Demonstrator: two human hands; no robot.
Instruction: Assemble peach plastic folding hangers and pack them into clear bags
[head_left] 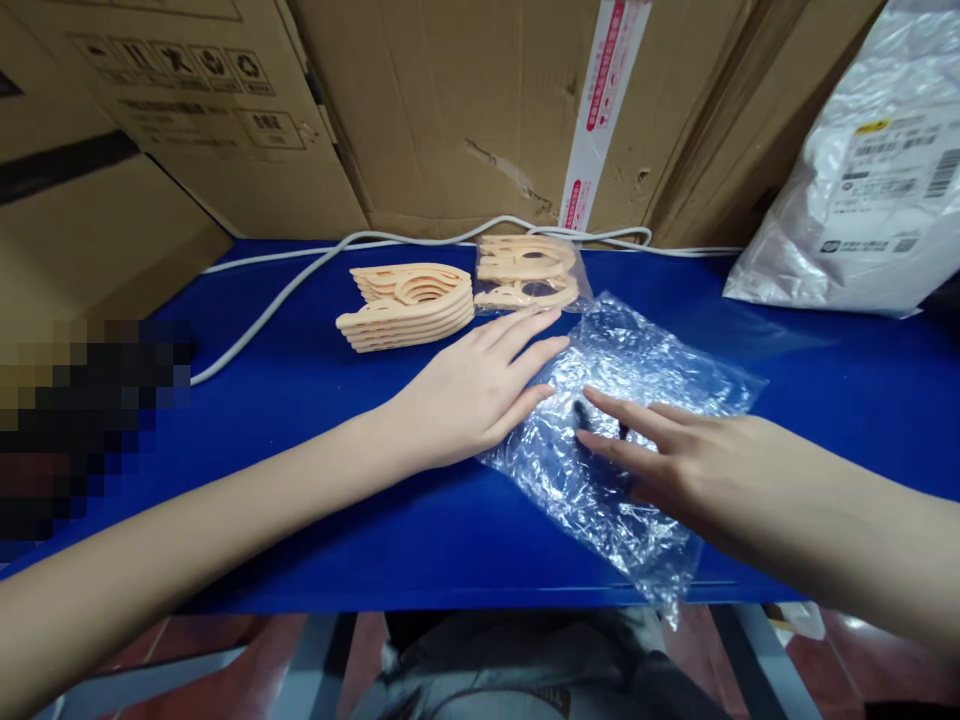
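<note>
A crinkled clear plastic bag (645, 350) lies spread on the blue tabletop, with one corner hanging past the front edge. My left hand (487, 385) rests flat at its left side, fingers stretched out, the fingertips on or close to the film. Over the middle of the bag is my right hand (675, 450), its index and middle fingers extended and apart and the others partly hidden; nothing shows in its grip. Just behind my left hand stands a stack of beige plastic folding hangers (412, 310). More beige pieces sit in a clear packet (532, 270) beside that stack.
Cardboard boxes (465, 110) wall off the back and left of the blue table (300, 480). A white cable (345, 240) runs along the rear. At the right back leans a white mailing bag (847, 220) with a label. A blurred patch covers the left edge.
</note>
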